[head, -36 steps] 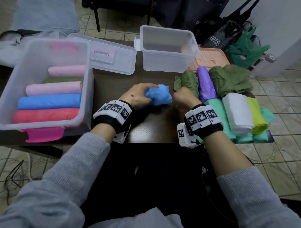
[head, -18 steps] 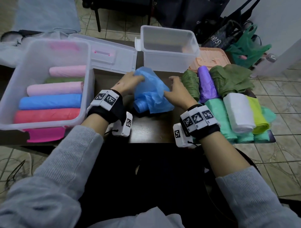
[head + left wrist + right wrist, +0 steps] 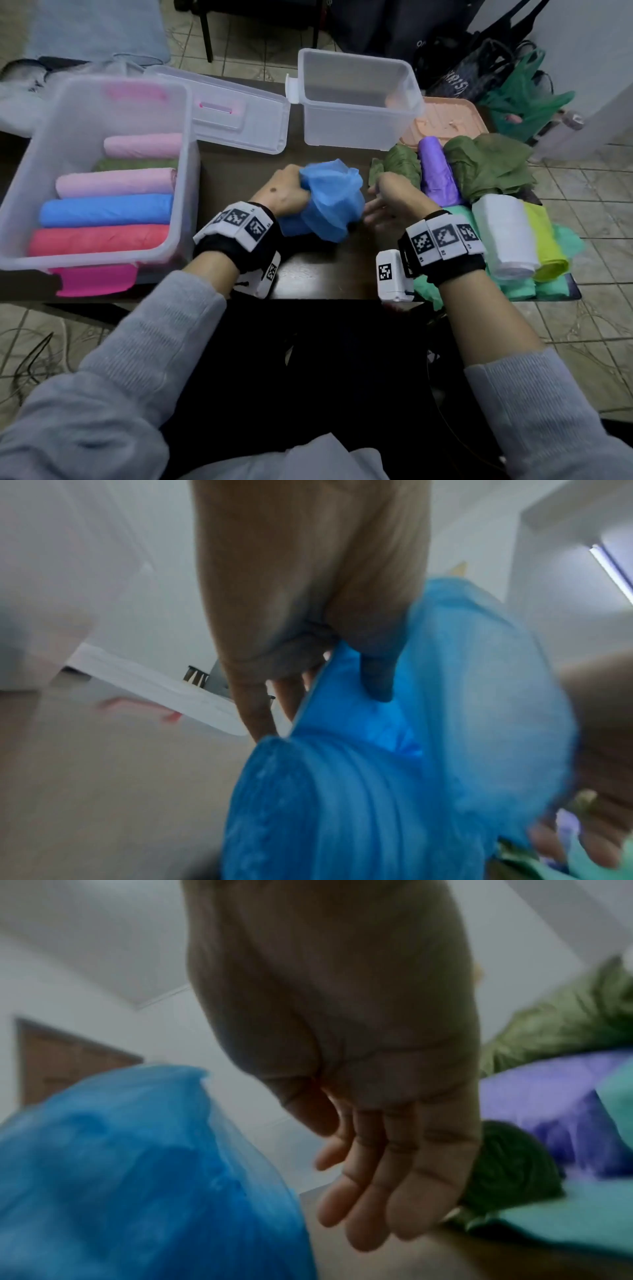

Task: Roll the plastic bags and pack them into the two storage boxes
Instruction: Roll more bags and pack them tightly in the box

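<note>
A crumpled blue plastic bag (image 3: pixel 330 200) sits at the middle of the dark table (image 3: pixel 318 274), partly rolled at its near end (image 3: pixel 325 813). My left hand (image 3: pixel 286 192) grips its left side, thumb tucked into the plastic (image 3: pixel 377 680). My right hand (image 3: pixel 387 202) hovers just right of the bag with straight, relaxed fingers (image 3: pixel 363 1191), holding nothing. The large clear box (image 3: pixel 185 178) on the left holds several rolled bags in pink, green, blue and red. The smaller clear box (image 3: pixel 356 126) at the back is empty.
A clear lid (image 3: pixel 236 113) lies between the two boxes. A peach lid (image 3: pixel 448 123) lies behind the pile at right: olive bags (image 3: pixel 486 164), a purple roll (image 3: pixel 436 168), white roll (image 3: pixel 503 233), yellow roll (image 3: pixel 544 240) and mint bags (image 3: pixel 520 289). Bags clutter the floor at back right.
The blue bag was spread out half a second ago; now it is bunched toward me in my left hand. My right hand has come off it and drawn back.
</note>
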The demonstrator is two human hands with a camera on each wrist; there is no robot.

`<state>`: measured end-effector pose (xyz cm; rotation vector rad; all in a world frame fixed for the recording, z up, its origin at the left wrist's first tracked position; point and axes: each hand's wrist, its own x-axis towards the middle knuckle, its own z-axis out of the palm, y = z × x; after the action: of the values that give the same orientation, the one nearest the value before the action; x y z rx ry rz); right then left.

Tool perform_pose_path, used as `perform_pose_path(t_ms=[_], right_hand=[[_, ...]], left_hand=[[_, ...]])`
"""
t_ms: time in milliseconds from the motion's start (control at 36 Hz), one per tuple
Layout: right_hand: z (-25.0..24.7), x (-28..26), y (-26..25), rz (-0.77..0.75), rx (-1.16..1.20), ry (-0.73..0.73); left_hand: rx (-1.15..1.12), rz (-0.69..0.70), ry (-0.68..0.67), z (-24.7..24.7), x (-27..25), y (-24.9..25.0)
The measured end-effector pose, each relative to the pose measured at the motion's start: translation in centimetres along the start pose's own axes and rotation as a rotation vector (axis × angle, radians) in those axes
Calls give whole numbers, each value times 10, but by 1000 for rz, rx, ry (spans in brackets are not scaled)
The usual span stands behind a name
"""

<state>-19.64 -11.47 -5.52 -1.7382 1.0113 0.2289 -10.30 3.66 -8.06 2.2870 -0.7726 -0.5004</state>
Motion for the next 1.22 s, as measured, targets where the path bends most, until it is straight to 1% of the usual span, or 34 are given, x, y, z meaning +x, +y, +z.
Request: perform_pose_path(t_ms=[56,83,139,194,222,278,333,389,472,528,556,611,667,694,750,778,833,889,944,972,1028,1111,1167,1222], right_hand=[[0,3,3,-104,-276,71],[0,4,5,-165,-438,107],[3,3,7,-223,-667,148],[7,0,9,-269,-769,154],[10,-2,9,-303,-776,166],[12,-2,9,-378,-722,198],[12,2,10,-397,-611,228],[13,10,12,-352,-492,197],[16,12,15,-212,-200,27],[16,12,16,-157,-56,-15],[15,13,16,-145,-21,-15],[14,15,18,-127,13,10],[12,15,19,-117,33,42],[12,15,20,-117,44,45],[12,16,21,-119,60,33],[11,16,20,-120,56,25],[10,17,19,-121,46,13],[9,17,18,-115,58,6],[8,17,17,-107,78,32],[7,18,17,-103,91,44],[5,17,17,-94,124,44],[4,14,15,-82,204,14],[4,10,13,-87,271,-14],[6,7,12,-106,343,-57]], left_hand=[[-130,-8,100,-6,4,1],[-148,-5,136,-8,6,2],[-134,-2,150,-11,10,3],[-134,-41,126,-12,13,3],[-140,-61,112,-12,14,3],[-151,-95,97,-12,16,3],[-181,-127,76,-12,17,2],[-220,-162,68,-12,17,2],[-290,-215,82,-11,18,-2],[-315,-212,85,-11,18,-3],[-306,-182,74,-12,16,-2],[-264,-78,-2,-13,12,0],[-203,24,-145,-11,4,2],[-157,42,-223,-8,1,1],[7,33,-305,3,-1,-5],[111,23,-316,10,-2,-7],[247,39,-273,21,-3,-9],[250,29,-203,21,-1,-9],[113,-7,-188,13,3,-8],[8,-5,-194,8,6,-8],[-224,-53,-220,-2,7,-3],[-684,-217,-206,-11,1,7],[-890,-267,-267,-13,0,10],[-992,-283,-331,-12,-2,9]])
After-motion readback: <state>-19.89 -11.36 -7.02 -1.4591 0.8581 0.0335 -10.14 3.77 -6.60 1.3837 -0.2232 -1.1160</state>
